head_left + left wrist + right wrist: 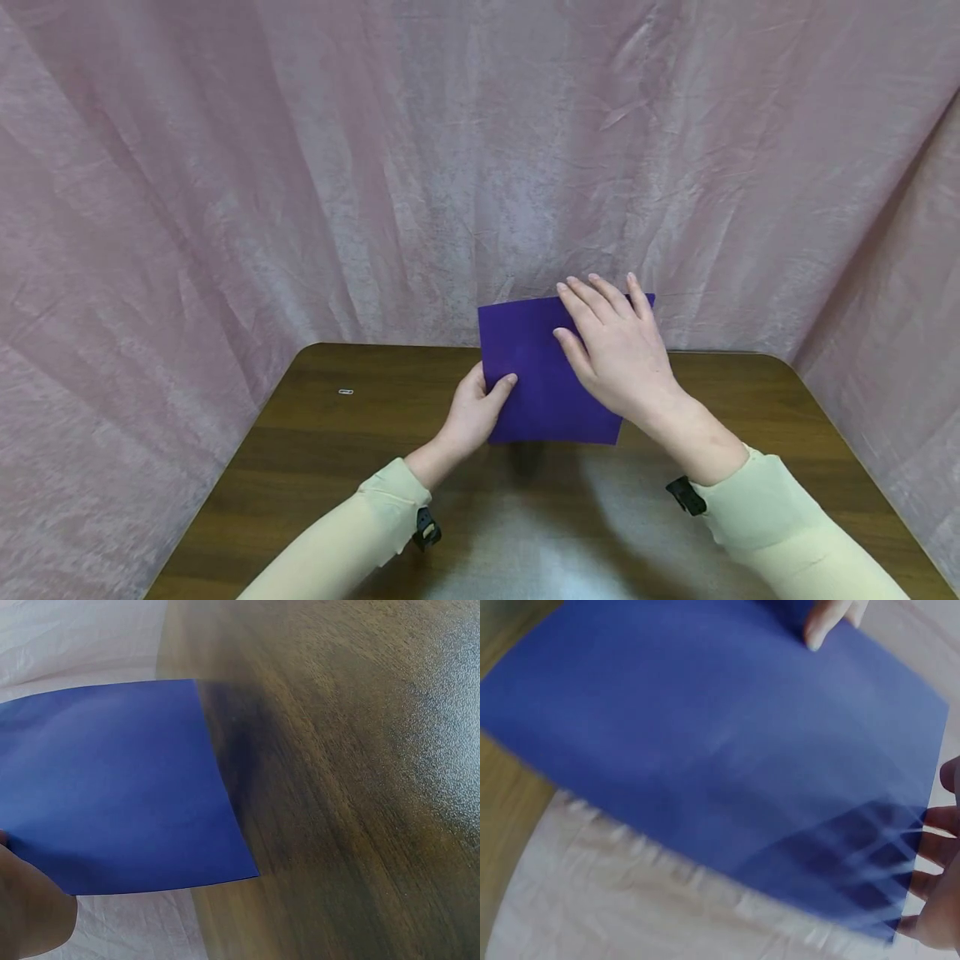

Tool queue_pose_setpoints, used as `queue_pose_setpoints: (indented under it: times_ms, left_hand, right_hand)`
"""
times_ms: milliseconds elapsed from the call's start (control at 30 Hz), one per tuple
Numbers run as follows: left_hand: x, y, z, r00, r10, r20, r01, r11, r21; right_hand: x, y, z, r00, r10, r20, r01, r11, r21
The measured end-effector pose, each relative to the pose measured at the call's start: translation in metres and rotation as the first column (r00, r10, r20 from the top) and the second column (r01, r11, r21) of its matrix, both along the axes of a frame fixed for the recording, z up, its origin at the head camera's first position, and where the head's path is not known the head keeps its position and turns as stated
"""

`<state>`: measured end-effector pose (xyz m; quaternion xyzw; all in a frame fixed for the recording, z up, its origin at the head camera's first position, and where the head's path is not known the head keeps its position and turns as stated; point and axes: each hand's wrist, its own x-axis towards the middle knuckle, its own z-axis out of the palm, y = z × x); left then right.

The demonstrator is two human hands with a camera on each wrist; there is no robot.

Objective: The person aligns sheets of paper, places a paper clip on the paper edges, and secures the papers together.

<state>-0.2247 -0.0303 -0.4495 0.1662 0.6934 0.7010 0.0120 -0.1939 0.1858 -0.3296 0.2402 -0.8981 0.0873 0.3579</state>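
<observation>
A square purple sheet of paper (536,379) is held up off the table near its far edge. At the sheet's left edge, my left hand (474,410) pinches it, thumb on the near face and fingers behind. My right hand (624,357) is in front of the upper right part of the sheet, fingers straight and spread. In the right wrist view its fingers cast a shadow on the paper (705,742) by one edge; whether they touch it I cannot tell. The left wrist view shows the sheet (112,787) slightly bowed, with part of my left hand at lower left.
A small white paper clip (346,392) lies on the brown wooden table (315,475), left of the sheet. Pink curtains (420,167) hang behind the table and at both sides. A dark band with a small device sits on each wrist.
</observation>
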Motion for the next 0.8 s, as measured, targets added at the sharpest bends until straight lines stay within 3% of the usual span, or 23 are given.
queue_pose_setpoints:
  times_ms: [167, 267, 367, 500, 567, 667, 733, 800]
  left_hand:
    - [0.014, 0.002, 0.019, 1.000, 0.024, -0.014, -0.024, 1.000, -0.010]
    - [0.019, 0.002, 0.027, 1.000, 0.026, -0.003, -0.026, 1.000, -0.007]
    - [0.020, 0.001, 0.027, 1.000, 0.020, 0.007, -0.020, 1.000, -0.008]
    - [0.012, 0.002, 0.016, 0.999, 0.023, 0.026, -0.023, 1.000, -0.015]
    - [0.006, 0.002, 0.009, 0.999, 0.023, 0.032, -0.022, 1.000, -0.011]
    - [0.001, 0.002, 0.002, 0.999, 0.019, 0.036, -0.019, 1.000, 0.002]
    - [0.000, 0.001, 0.001, 0.999, 0.018, 0.032, -0.018, 1.000, 0.008]
    - [-0.001, 0.001, 0.000, 0.999, 0.023, 0.025, -0.023, 1.000, 0.003]
  right_hand:
    - [-0.001, 0.031, -0.007, 0.994, -0.021, -0.108, 0.010, 0.995, -0.101]
    - [-0.001, 0.046, -0.010, 0.991, -0.026, -0.128, -0.001, 0.979, -0.206]
    - [-0.001, 0.056, -0.011, 0.994, -0.024, -0.110, -0.014, 0.942, -0.336]
    - [0.002, 0.062, -0.013, 0.999, 0.011, -0.031, -0.025, 0.855, -0.518]
    - [0.004, 0.063, -0.013, 0.998, 0.052, 0.031, -0.022, 0.788, -0.616]
    - [0.007, 0.063, -0.012, 0.982, 0.145, 0.121, -0.003, 0.650, -0.760]
    - [0.007, 0.063, -0.011, 0.958, 0.240, 0.156, 0.008, 0.523, -0.853]
    - [0.007, 0.064, -0.010, 0.928, 0.338, 0.159, 0.021, 0.377, -0.926]
